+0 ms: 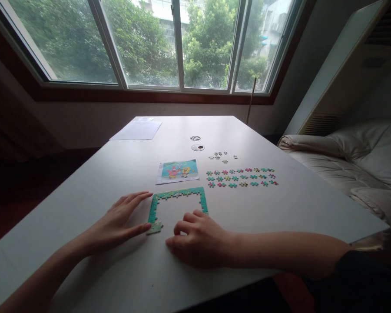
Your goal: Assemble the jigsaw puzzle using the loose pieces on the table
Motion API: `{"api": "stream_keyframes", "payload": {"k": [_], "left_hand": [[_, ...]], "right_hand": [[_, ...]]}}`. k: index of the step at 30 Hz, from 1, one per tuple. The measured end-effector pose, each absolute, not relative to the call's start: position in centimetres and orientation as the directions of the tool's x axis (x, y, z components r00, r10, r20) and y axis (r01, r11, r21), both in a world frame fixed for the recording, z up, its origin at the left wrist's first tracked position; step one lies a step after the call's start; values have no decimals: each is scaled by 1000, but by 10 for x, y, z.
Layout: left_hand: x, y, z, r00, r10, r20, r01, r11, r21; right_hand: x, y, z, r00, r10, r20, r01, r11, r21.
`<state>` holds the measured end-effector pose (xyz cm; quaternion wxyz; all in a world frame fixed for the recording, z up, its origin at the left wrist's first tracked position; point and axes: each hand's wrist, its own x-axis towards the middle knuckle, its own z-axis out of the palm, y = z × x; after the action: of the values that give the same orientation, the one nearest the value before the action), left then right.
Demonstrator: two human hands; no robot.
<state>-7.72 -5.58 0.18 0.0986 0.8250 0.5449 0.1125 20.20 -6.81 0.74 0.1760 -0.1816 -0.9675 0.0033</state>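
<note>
A partly joined jigsaw puzzle border (152, 208), mostly teal, lies on the white table (94, 187). Its top and both sides show, though my right hand hides the lower right. My left hand (122, 219) rests at its left side with fingers spread; the index fingertip is by the top left corner. The thumb touches pale green puzzle pieces (155, 228) at the lower left corner. Inside and below the border sits my right hand (200, 239), fingers curled and thumb and forefinger close together at the tabletop. Whatever it may pinch is hidden.
Loose puzzle pieces (232, 185) lie in rows to the right, with a smaller group (217, 157) behind them. A cartoon reference picture (179, 170) lies beyond the border. Farther back are two round discs (197, 148) and white paper (137, 130). A sofa (345, 148) stands right.
</note>
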Motion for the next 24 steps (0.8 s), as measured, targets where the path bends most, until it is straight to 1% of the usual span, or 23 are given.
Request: {"api": "stream_keyframes", "payload": {"k": [7, 13, 18, 24], "left_hand": [[-69, -56, -8, 349, 921, 171, 904, -379, 197], [-70, -54, -13, 333, 928, 166, 916, -360, 177], [-70, -55, -9, 336, 926, 172, 906, -368, 209], [-77, -56, -5, 321, 941, 110, 888, -339, 311]], "right_hand": [[202, -68, 7, -873, 347, 342, 350, 935, -55], [202, -67, 7, -885, 329, 331, 334, 942, -44], [202, -67, 6, -884, 325, 337, 332, 943, -38], [202, -66, 4, -882, 322, 345, 331, 943, -35]]}}
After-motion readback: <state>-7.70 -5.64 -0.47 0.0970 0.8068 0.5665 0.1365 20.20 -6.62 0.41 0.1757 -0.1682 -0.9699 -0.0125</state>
